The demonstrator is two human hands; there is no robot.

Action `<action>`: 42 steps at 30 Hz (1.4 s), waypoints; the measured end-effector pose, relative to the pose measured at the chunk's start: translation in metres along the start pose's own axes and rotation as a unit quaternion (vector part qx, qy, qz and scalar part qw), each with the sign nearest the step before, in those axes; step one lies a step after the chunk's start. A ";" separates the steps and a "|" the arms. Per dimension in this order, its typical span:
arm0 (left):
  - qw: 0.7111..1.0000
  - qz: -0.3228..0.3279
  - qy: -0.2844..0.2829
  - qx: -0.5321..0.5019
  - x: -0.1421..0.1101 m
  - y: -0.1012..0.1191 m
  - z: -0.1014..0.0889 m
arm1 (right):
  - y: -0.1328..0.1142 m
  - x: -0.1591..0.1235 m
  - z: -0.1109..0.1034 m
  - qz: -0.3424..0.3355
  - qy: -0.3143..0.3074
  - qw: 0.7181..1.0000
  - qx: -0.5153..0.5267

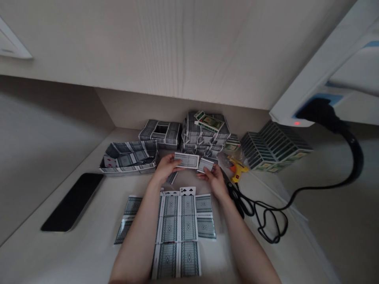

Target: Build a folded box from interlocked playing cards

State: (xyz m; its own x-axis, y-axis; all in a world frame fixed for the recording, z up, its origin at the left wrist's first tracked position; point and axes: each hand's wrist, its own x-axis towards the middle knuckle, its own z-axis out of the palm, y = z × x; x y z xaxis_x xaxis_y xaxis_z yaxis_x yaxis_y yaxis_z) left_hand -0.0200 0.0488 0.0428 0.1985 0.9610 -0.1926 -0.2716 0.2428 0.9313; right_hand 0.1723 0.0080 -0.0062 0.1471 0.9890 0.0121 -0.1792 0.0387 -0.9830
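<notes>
My left hand (166, 167) pinches a playing card (187, 160) by its left end, its patterned back towards me. In my right hand (213, 178) is a smaller folded playing card (205, 164), held close to the first card's right end. Below both hands lies a flat panel of joined cards (179, 227), back sides up, with a few club faces showing along its far edge. My forearms cover parts of it. Another card (172, 178) lies on the desk under my left hand.
An open box made of cards (130, 159) stands at the left, with a phone (72, 202) before it. Card-built boxes (204, 134) stand behind. At right are a yellow glue gun (237, 169), black scissors (238, 199), a cable (275, 225) and stacked card packs (272, 148). A power strip (299, 114) hangs above.
</notes>
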 end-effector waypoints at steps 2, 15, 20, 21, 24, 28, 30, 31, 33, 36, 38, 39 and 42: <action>1.000 0.000 0.000 0.000 -0.001 0.000 0.000 | -0.001 0.000 0.001 -0.004 -0.006 1.000 -0.021; 0.998 -0.028 -0.053 0.027 -0.003 -0.001 0.000 | -0.008 -0.003 0.003 0.014 -0.025 0.999 -0.036; 0.995 -0.042 -0.080 0.044 -0.004 0.000 -0.002 | -0.013 -0.006 0.003 0.008 -0.041 0.997 -0.066; 0.995 -0.042 -0.083 0.046 -0.004 0.000 -0.002 | -0.013 -0.007 0.003 0.008 -0.048 0.997 -0.060; 0.994 -0.044 -0.088 0.051 -0.004 -0.001 -0.002 | -0.013 -0.008 0.001 0.010 -0.068 0.997 -0.041; 0.994 -0.046 -0.081 0.061 -0.004 -0.001 0.000 | -0.013 -0.007 0.000 0.020 -0.082 0.995 -0.046; 0.994 -0.043 -0.074 0.062 -0.004 -0.001 0.002 | -0.014 -0.007 0.000 0.020 -0.084 0.995 -0.042; 0.995 -0.041 -0.070 0.062 -0.004 -0.001 0.003 | -0.014 -0.007 0.000 0.019 -0.084 0.996 -0.038; 0.995 -0.038 -0.065 0.061 -0.003 -0.002 0.004 | -0.015 -0.008 0.001 0.015 -0.087 0.996 -0.033; 0.995 -0.042 -0.074 0.056 -0.003 -0.006 0.009 | -0.015 -0.008 0.002 0.015 -0.091 0.994 -0.052; 0.994 -0.046 -0.086 0.056 -0.003 -0.009 0.013 | -0.014 -0.009 0.002 0.017 -0.095 0.993 -0.066; 0.993 -0.047 -0.091 0.057 -0.002 -0.011 0.015 | -0.013 -0.009 0.002 0.016 -0.096 0.993 -0.068; 0.992 -0.047 -0.099 0.060 -0.002 -0.015 0.020 | -0.010 -0.009 0.002 0.009 -0.100 0.993 -0.060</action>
State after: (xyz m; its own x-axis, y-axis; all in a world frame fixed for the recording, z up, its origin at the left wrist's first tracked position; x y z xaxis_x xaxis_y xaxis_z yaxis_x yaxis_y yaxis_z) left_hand 0.0028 0.0407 0.0353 0.4030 0.8865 -0.2276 -0.1305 0.3018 0.9444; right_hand 0.1705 -0.0009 0.0036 -0.0523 0.9984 0.0192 -0.0605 0.0160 -0.9980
